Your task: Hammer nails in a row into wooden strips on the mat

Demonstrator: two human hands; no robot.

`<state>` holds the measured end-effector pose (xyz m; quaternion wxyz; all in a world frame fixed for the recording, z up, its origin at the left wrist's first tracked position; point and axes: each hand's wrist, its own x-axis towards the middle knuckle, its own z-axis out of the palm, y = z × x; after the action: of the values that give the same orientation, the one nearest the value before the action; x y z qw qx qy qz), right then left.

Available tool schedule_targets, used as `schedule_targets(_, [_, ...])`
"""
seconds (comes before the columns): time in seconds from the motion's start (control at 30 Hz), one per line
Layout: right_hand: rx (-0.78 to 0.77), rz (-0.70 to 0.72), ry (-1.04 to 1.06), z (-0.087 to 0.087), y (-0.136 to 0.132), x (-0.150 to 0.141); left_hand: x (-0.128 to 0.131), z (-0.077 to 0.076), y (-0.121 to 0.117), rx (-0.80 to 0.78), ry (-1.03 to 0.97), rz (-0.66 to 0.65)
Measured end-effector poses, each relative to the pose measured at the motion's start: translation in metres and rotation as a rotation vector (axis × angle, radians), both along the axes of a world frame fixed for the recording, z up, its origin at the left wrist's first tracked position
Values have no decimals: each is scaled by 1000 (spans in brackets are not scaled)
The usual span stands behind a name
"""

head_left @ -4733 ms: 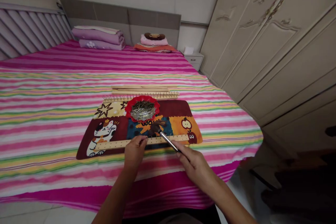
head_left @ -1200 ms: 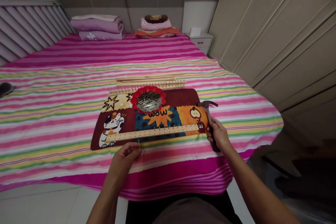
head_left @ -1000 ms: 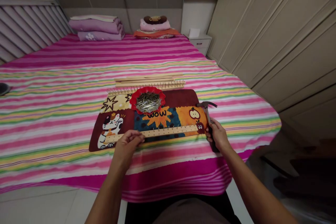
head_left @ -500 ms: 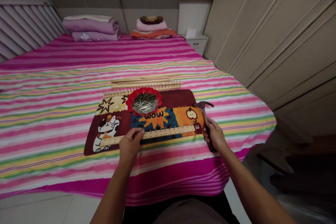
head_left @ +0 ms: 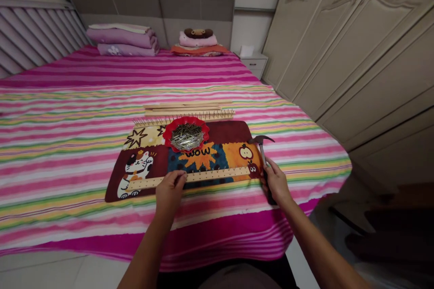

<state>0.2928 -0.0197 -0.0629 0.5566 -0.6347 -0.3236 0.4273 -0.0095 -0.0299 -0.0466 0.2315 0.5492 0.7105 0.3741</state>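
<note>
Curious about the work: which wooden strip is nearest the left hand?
The wooden strip on the patterned mat, this side of the red bowl; the other strips lie beyond it.

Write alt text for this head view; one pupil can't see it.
A person's right grip holds a hammer; the left grip is pinched over a wooden strip on a patterned mat. Behind the strip sits a red bowl of nails, all on a striped bedspread.

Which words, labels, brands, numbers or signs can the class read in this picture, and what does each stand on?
"WOW": dark lettering on the mat, over its orange burst.
No other text can be read; any marking on the hammer is too small to make out.
</note>
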Motion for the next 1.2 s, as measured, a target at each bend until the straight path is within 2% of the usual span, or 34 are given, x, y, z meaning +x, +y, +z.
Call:
schedule_targets(0.07, [31, 12, -55, 12, -11, -6, 0, -3, 0, 32, 38, -19])
schedule_targets(0.13, [71, 88, -121, 29, -23, -15, 0, -6, -1, 56, 76, -28])
schedule_targets(0.17, [98, 159, -170, 38, -29, -20, 0, -7, -1, 66, 95, -28])
schedule_targets(0.3, [307, 640, -524, 68, -44, -51, 1, -12, -2, 101, 134, -26])
schedule_targets(0.4, [355, 843, -675, 77, -48, -74, 2, -13, -2, 113, 144, -33])
schedule_targets(0.5, [330, 917, -809, 81, -51, -87, 3, -12, -2, 98, 183, -25])
schedule_targets(0.67, [320, 900, -950, 90, -54, -93, 4, -13, -2, 130, 172, -33])
schedule_targets(0.77, [288, 909, -990, 90, -53, -94, 4, -16, -2, 124, 196, -34])
schedule_targets(0.9, [367, 886, -861, 86, -57, -91, 5, -16, -2, 105, 205, -24])
schedule_targets(1.03, [433, 708, -719, 87, -70, -74, 2, -11, -2, 119, 233, -60])
schedule_targets(1.2, [248, 438, -571, 84, -94, -39, -24, -4, 3, 236, 502, -228])
